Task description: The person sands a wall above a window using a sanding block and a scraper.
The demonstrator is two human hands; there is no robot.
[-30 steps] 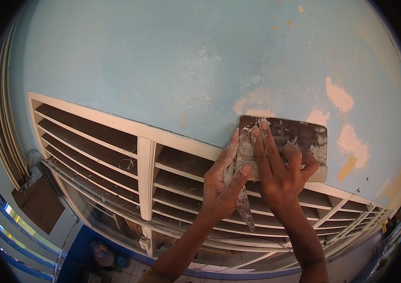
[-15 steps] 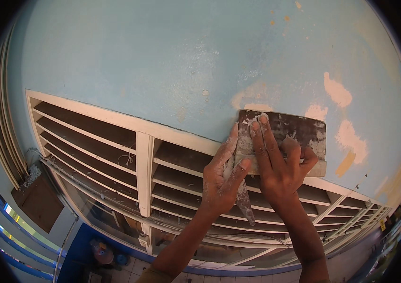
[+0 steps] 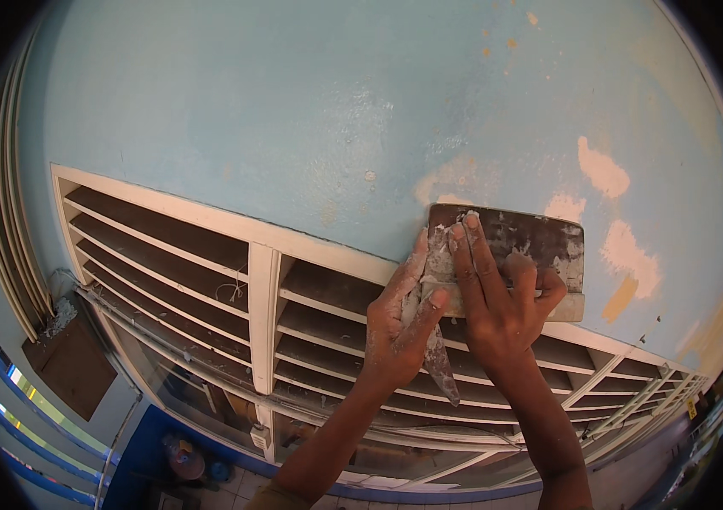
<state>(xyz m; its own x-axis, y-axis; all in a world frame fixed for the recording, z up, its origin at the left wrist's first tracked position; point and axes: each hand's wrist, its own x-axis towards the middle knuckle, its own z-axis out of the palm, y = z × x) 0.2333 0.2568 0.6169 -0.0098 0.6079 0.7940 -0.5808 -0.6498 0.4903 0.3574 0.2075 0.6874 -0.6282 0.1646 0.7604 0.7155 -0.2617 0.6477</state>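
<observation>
Dark rectangular plate (image 3: 540, 231), putty-smeared, at three o'clock. The right hand (image 3: 501, 319) lays two straight fingers on it, others curled; whether it grips cannot be told. At the plate's eight o'clock, the left hand (image 3: 397, 333) grasps a smeared, tapered tool (image 3: 439, 367). White-framed louvres (image 3: 261, 319) run below; pale patches (image 3: 632, 259) mark the blue wall (image 3: 251, 102) at three o'clock.

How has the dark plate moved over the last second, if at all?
No: the dark plate shows no clear shift in any direction against the pale wall patch above its left end.
</observation>
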